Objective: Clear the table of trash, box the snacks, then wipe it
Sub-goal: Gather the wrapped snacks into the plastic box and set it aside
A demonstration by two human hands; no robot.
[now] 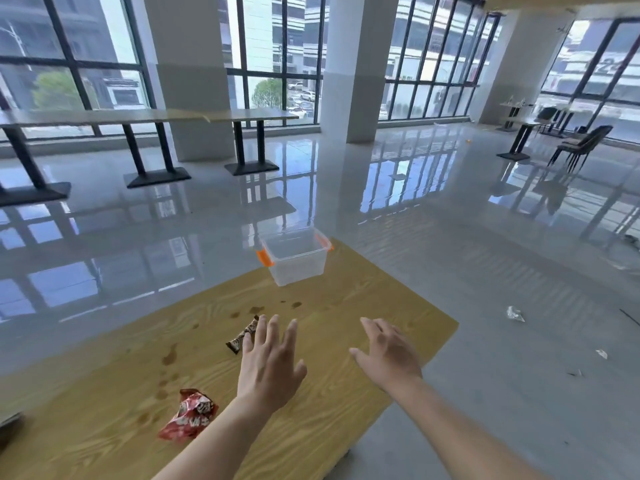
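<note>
Wood-grain table (363,296) fills the near part of the view, and on it lie the task's things: a brown snack bar (242,336) in a wrapper with twisted ends, just beyond the fingertips of the left hand (268,362), and a crumpled red wrapper (188,415) nearer and further left, beside the left forearm. Both hands hover over the tabletop with fingers spread and straight, apart from each other and holding nothing; the right hand (388,351) is towards the table's right edge. A clear plastic box (294,258) with orange latches stands open and seemingly empty at the far edge, well apart from both items. Brown spill stains (169,356) dot the wood between the wrappers and further back. The step in hand looks like sorting: the red wrapper appears flattened and spent, so it probably counts as trash, while the bar may be unopened and belong in the box, though its fullness cannot be told from here. A good way is to pinch the bar by its middle with the left hand, feel its weight, then carry it to the box, keeping it off the stains. Wiping should wait until both are gone. On the glossy floor to the right lie small clear scraps (515,314).
</note>
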